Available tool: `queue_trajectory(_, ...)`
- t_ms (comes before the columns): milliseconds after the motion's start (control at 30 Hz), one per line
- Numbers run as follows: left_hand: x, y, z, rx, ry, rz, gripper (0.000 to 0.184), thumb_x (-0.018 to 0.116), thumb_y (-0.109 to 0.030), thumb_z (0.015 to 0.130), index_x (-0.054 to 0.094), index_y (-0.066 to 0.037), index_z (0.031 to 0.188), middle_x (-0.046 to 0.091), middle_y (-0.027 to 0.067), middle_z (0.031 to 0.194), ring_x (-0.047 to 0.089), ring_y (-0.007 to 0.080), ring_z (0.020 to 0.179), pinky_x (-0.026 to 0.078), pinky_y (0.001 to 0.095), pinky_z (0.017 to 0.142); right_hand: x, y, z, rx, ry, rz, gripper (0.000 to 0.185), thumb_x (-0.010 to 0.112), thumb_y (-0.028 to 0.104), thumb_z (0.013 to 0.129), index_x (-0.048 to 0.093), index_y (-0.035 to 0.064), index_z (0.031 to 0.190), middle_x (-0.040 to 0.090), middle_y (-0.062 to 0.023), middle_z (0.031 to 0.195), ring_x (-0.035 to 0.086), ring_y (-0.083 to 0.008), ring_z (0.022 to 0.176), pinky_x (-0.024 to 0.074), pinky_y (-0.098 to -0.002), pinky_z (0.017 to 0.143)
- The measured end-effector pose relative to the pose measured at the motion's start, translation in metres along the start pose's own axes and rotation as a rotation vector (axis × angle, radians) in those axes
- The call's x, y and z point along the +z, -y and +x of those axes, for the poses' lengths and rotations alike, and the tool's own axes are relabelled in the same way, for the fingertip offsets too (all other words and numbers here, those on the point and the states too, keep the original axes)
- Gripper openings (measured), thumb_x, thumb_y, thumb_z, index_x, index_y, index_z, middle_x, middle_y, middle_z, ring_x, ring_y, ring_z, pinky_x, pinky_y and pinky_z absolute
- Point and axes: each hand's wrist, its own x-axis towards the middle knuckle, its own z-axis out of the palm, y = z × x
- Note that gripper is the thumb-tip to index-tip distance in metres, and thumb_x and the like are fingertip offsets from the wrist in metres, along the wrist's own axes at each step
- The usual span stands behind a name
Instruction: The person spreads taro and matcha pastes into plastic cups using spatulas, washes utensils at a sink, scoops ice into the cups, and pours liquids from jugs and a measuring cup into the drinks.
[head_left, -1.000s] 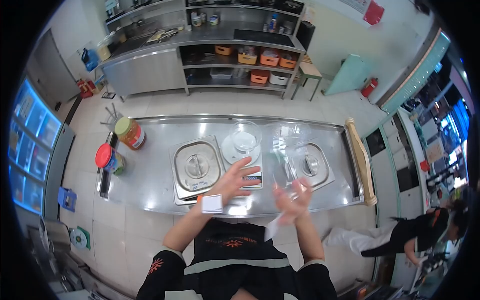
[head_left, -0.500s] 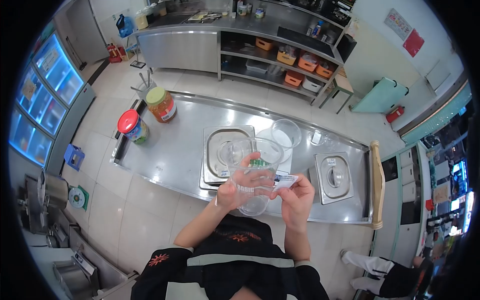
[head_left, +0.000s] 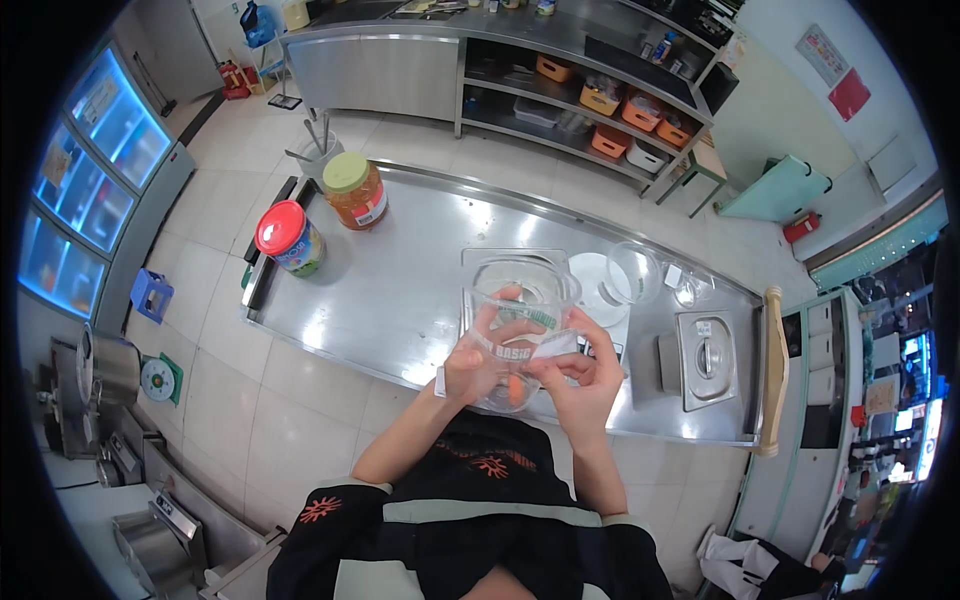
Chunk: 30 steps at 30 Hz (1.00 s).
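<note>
My left hand [head_left: 468,372] is wrapped around a clear plastic cup [head_left: 545,298] with printed lettering, raised above the near edge of the steel table. The cup's wide mouth points away from me. My right hand [head_left: 582,388] pinches a small white label [head_left: 556,343] that lies against the cup's right side; whether it is stuck there I cannot tell. Behind the cup sits a steel pan [head_left: 480,258], largely covered by the cup and hands. Right of it, a round white plate or scale top [head_left: 592,283] stands beside another clear cup [head_left: 640,272].
A red-lidded tub [head_left: 285,240], a green-lidded jar [head_left: 355,192] and a container of utensils [head_left: 318,155] stand at the table's left end. A lidded steel pan [head_left: 708,360] is at the right, near a wooden rail [head_left: 773,370]. Another person [head_left: 755,565] is at lower right.
The label has gone from beside the cup to against its side, with my right hand closing in. The cup has tilted, and the view has shifted so the table appears farther right.
</note>
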Motion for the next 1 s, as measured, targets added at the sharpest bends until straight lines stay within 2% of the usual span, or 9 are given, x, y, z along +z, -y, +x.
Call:
queue_trajectory(167, -0.025, -0.025, -0.018, -0.169, 0.161, 0.092, 0.094, 0.072, -0.04, 0.057, 0.018, -0.007, 0.127, 0.048, 0.0191, 0.107, 0.052, 0.0267, 0.094, 0.043, 0.0359, 0.082, -0.001, -0.034, 0.006, 0.354, 0.412, 0.393, 0.058, 0.066, -0.002, 0.065, 0.043, -0.002, 0.117, 0.052, -0.0156, 0.108, 0.057, -0.0109, 0.057, 0.0468, -0.0206, 0.049)
queue_trajectory(233, -0.029, -0.049, -0.033, -0.22, 0.321, 0.246, 0.093, 0.073, -0.04, 0.058, 0.022, -0.005, 0.127, 0.049, 0.0196, 0.105, 0.053, 0.0247, 0.093, 0.043, 0.0358, 0.08, -0.013, -0.055, 0.008, 0.333, 0.215, 0.143, 0.044, 0.06, 0.005, 0.073, 0.046, -0.002, 0.114, 0.057, -0.0144, 0.098, 0.057, -0.0105, 0.059, 0.0451, -0.0207, 0.049)
queue_trajectory(300, -0.012, -0.076, -0.063, -0.225, 0.106, 0.539, 0.086, 0.068, -0.043, 0.063, 0.024, -0.006, 0.127, 0.05, 0.0209, 0.098, 0.053, 0.0277, 0.091, 0.044, 0.0379, 0.077, -0.022, -0.067, 0.006, 0.371, -0.149, -0.135, 0.04, 0.058, 0.012, 0.077, 0.048, -0.0027, 0.113, 0.059, -0.0123, 0.091, 0.057, -0.01, 0.063, 0.0443, -0.0205, 0.052)
queue_trajectory(400, -0.065, -0.095, -0.074, -0.113, 0.206, 0.273, 0.079, 0.064, -0.045, 0.067, 0.026, -0.01, 0.127, 0.051, 0.0234, 0.094, 0.052, 0.0352, 0.089, 0.045, 0.0426, 0.075, -0.032, -0.118, -0.008, 0.349, -0.336, -0.77, 0.039, 0.057, 0.021, 0.079, 0.05, -0.003, 0.109, 0.059, -0.0084, 0.084, 0.054, -0.0099, 0.067, 0.0429, -0.0221, 0.058)
queue_trajectory(500, -0.107, -0.107, -0.076, 0.038, 0.313, -0.041, 0.086, 0.068, -0.041, 0.065, 0.019, -0.011, 0.129, 0.046, 0.0261, 0.106, 0.05, 0.0403, 0.092, 0.043, 0.0463, 0.076, -0.013, -0.109, -0.004, 0.605, -0.241, -0.52, 0.043, 0.056, 0.029, 0.079, 0.05, -0.002, 0.108, 0.058, -0.0069, 0.082, 0.051, -0.0101, 0.071, 0.0414, -0.0238, 0.062)
queue_trajectory(633, -0.127, -0.128, -0.083, 0.096, 0.203, -0.103, 0.094, 0.07, -0.041, 0.062, 0.011, -0.015, 0.131, 0.042, 0.0266, 0.112, 0.048, 0.042, 0.094, 0.042, 0.0493, 0.075, 0.006, -0.126, 0.006, 0.451, -0.235, -0.319, 0.036, 0.053, 0.026, 0.082, 0.051, -0.0014, 0.105, 0.052, -0.0002, 0.071, 0.042, -0.0034, 0.059, 0.0353, -0.0211, 0.051)
queue_trajectory(767, -0.122, -0.137, -0.079, 0.177, 0.12, -0.125, 0.095, 0.071, -0.044, 0.059, 0.014, -0.016, 0.13, 0.042, 0.0259, 0.111, 0.049, 0.0421, 0.093, 0.042, 0.0507, 0.075, 0.056, -0.138, 0.028, 0.253, -0.258, -0.47, 0.051, 0.06, 0.033, 0.076, 0.047, -0.0017, 0.111, 0.059, -0.0166, 0.09, 0.056, -0.02, 0.084, 0.0439, -0.0288, 0.071)
queue_trajectory(833, -0.126, -0.142, -0.083, 0.2, 0.126, -0.107, 0.095, 0.071, -0.042, 0.059, 0.013, -0.02, 0.131, 0.041, 0.0251, 0.113, 0.049, 0.042, 0.094, 0.042, 0.0518, 0.074, 0.065, -0.14, 0.046, 0.48, -0.111, -0.273, 0.052, 0.064, 0.029, 0.072, 0.048, 0.0, 0.112, 0.057, -0.0161, 0.093, 0.056, -0.0244, 0.084, 0.0441, -0.0313, 0.072)
queue_trajectory(1000, -0.106, -0.156, -0.099, 0.271, 0.143, -0.064, 0.104, 0.073, -0.03, 0.058, 0.002, -0.03, 0.134, 0.032, 0.023, 0.123, 0.047, 0.0429, 0.096, 0.042, 0.0568, 0.072, 0.027, -0.074, 0.083, -0.302, -0.742, -1.181, 0.053, 0.069, 0.021, 0.062, 0.051, 0.0071, 0.11, 0.053, -0.0108, 0.099, 0.053, -0.0249, 0.08, 0.0417, -0.0317, 0.069)
